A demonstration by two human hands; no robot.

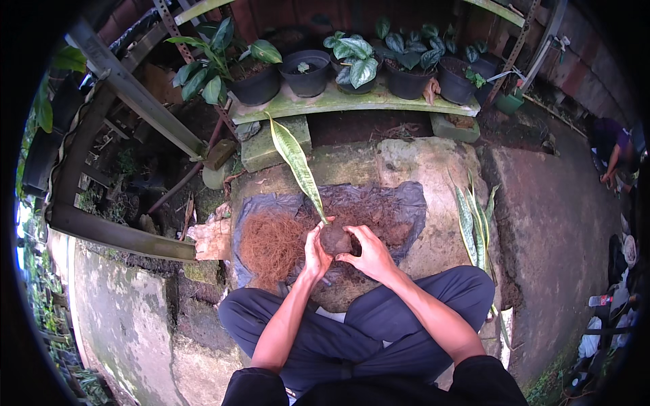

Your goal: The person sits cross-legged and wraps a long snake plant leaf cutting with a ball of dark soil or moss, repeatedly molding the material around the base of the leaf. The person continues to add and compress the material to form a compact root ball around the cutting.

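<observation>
A ball of dark soil (pixel 336 239) sits between my two hands, above a dark plastic sheet. From its upper left side rises one long variegated snake plant leaf (pixel 296 161). My left hand (pixel 317 252) cups the ball from the left, its fingers by the leaf's base. On the right, my right hand (pixel 370 254) curves thumb and fingers against the ball's side. Reddish-brown coir fibre (pixel 270 244) lies heaped on the left part of the plastic sheet (pixel 417 199). Loose dark soil and fibre (pixel 388 218) are spread behind the ball and to its right.
Potted plants in black pots (pixel 306 76) line a mossy shelf (pixel 355 105) at the back. More snake plant leaves (pixel 473 223) lie by my right knee. A metal frame (pixel 137 96) stands at left. Another person (pixel 613 147) sits at far right, near a plastic bottle (pixel 600 300).
</observation>
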